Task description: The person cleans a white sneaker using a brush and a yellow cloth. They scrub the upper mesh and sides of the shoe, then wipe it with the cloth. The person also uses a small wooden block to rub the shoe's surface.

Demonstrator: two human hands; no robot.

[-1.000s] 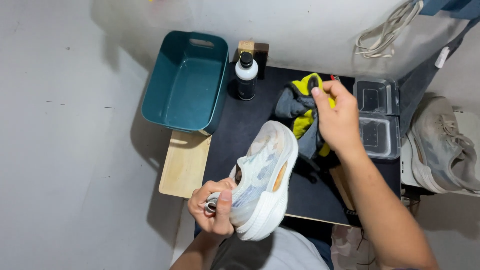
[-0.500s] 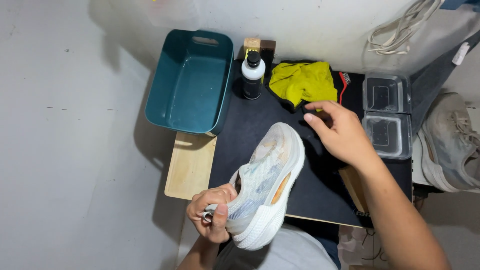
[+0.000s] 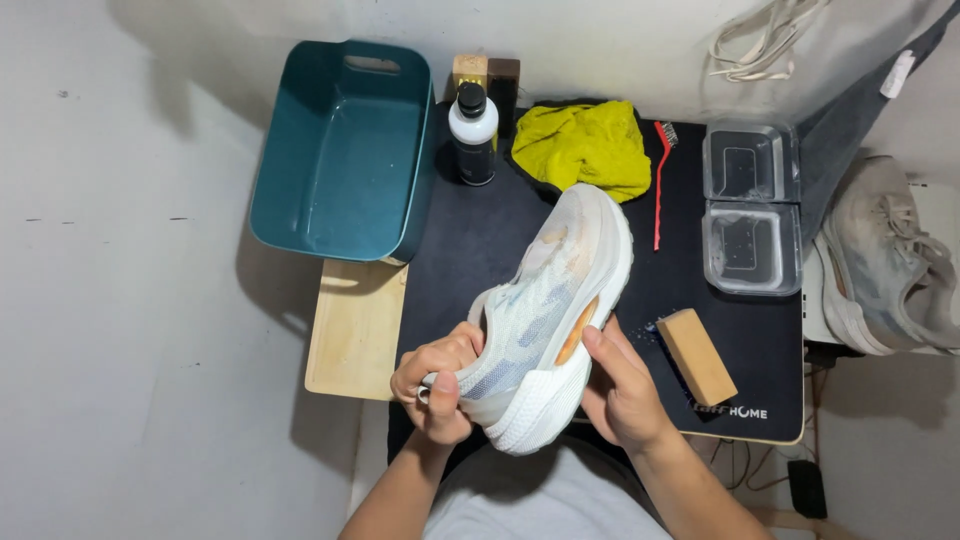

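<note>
Sneaker (image 3: 545,320), white mesh with pale blue streaks and an orange patch at the sole, sits held up over the black mat (image 3: 470,250), toe pointing away toward the wall, sole edge turned to the right. The left hand (image 3: 435,385) is closed around the heel end, fingers curled into the collar and thumb pressed on the outside. The right hand (image 3: 620,390) cups the sole side near the heel, thumb lying along the thick white foam, fingers wrapped underneath out of sight.

On the mat beyond the toe lies a crumpled yellow cloth (image 3: 585,148), and just right of it a thin red brush (image 3: 660,185) running lengthwise. A black bottle with a white collar (image 3: 472,135) stands upright at the mat's far left corner. Two clear plastic tubs (image 3: 750,205) sit one behind the other on the right side. A wooden-backed brush (image 3: 695,357) lies just beside the right hand. A teal basin (image 3: 345,150) rests left of the mat, partly over a pale wooden board (image 3: 355,325). A second worn sneaker (image 3: 885,260) lies off the table at the far right.
</note>
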